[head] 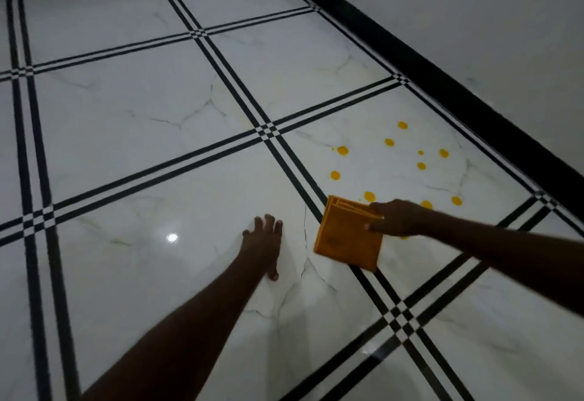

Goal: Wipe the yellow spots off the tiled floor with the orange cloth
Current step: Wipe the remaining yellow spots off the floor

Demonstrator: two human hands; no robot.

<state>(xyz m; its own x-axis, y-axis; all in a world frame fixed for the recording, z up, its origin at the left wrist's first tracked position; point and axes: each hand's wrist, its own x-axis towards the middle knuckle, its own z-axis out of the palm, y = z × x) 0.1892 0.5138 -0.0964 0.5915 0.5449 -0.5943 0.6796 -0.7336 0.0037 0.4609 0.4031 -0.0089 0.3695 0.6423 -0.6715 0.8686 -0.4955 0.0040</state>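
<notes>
Yellow spots wait just past the folded orange cloth the right hand pinches, left hand flat on the tiled floor; wiping comes next.

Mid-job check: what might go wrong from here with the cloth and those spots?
1. The folded orange cloth is only pinched at one edge by the right hand, so it may unfold or drag loosely.
2. The yellow spots are scattered widely on the white marble-look tile; one pass will likely smear or miss some.
3. The left hand rests on glossy floor and could slip.
</notes>
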